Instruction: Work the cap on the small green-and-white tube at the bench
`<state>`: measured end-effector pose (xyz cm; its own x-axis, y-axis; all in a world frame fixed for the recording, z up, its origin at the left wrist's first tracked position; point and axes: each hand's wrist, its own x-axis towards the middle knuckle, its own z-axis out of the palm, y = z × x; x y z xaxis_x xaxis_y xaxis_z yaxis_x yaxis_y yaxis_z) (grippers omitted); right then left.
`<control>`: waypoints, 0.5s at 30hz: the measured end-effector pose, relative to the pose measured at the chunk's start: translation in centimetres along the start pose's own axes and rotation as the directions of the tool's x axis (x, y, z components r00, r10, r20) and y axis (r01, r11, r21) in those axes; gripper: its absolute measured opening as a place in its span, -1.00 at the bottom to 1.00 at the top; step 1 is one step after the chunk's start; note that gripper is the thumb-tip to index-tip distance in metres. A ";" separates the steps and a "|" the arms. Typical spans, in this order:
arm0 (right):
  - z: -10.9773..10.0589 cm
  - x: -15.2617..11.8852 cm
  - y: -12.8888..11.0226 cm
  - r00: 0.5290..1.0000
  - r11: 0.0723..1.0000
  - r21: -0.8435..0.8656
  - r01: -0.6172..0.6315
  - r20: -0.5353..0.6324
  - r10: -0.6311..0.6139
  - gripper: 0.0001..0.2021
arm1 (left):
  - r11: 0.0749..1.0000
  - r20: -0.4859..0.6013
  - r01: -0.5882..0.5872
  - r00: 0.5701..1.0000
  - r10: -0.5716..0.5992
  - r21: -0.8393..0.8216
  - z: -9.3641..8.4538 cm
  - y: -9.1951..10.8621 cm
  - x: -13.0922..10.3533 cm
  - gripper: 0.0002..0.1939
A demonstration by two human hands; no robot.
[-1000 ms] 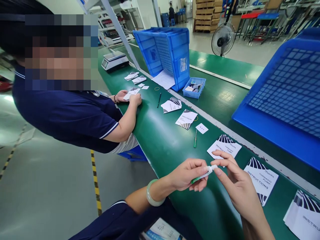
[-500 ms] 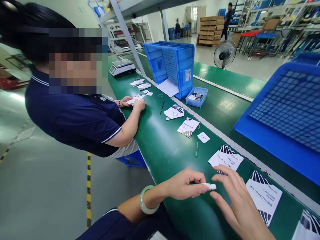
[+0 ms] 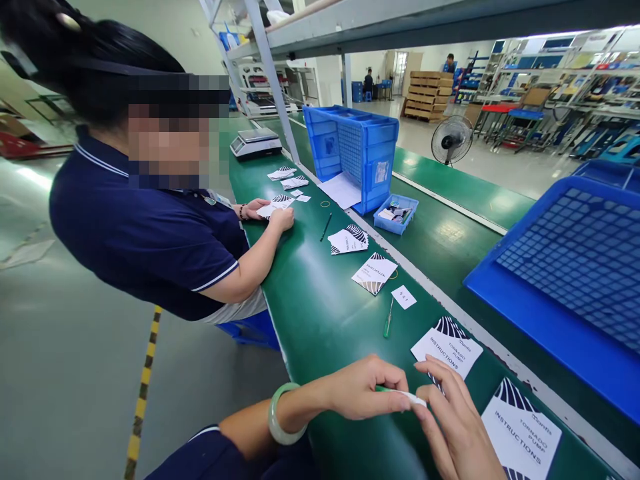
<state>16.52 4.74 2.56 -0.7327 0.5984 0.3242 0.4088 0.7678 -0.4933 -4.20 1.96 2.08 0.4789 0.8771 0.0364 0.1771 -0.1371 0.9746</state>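
My left hand [image 3: 365, 390], with a pale green bangle on the wrist, pinches a small green and white pen-like tube [image 3: 406, 395] over the green conveyor belt [image 3: 320, 313]. My right hand [image 3: 457, 427] meets it from the right, fingertips on the tube's white tip. Just beyond my hands lie white "Tornado Pump Instructions" leaflets [image 3: 447, 348] and another [image 3: 521, 433]. A small green screwdriver [image 3: 388, 320] lies on the belt ahead.
A co-worker in a dark blue polo [image 3: 150, 227] sits at left, hands on a leaflet [image 3: 274, 205]. More leaflets [image 3: 374, 272], a pen [image 3: 326, 227], a scale [image 3: 256, 143], blue crates [image 3: 353, 150] [image 3: 575, 267], a small blue tray [image 3: 397, 215] and a fan [image 3: 451, 140] are around.
The view has tilted up and my hands have dropped toward the frame's lower edge. My right hand has closed in from spread fingers onto the tube's white tip.
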 end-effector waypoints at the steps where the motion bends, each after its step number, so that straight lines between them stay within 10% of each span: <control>1: 0.3 0.0 0.2 1.000 0.999 0.033 -0.016 -0.002 0.016 -0.83 | 0.998 -0.011 -0.019 1.000 0.020 0.055 0.0 -0.2 0.1 -0.71; 7: 1.9 0.3 1.2 0.977 0.968 0.136 -0.210 0.010 0.211 -0.69 | 0.865 -0.026 -0.188 0.974 0.226 0.465 -0.3 -1.3 1.1 -0.68; 15: 1.9 0.9 2.0 0.984 0.981 0.123 -0.149 -0.074 0.159 -0.77 | 0.982 0.054 -0.070 0.997 0.062 0.176 -2.2 -1.1 2.5 -0.69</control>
<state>15.65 6.37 0.29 -0.6159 0.7283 0.3003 0.4434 0.6356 -0.6320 -5.07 5.28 1.58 0.5349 0.8407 0.0842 0.2917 -0.2772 0.9155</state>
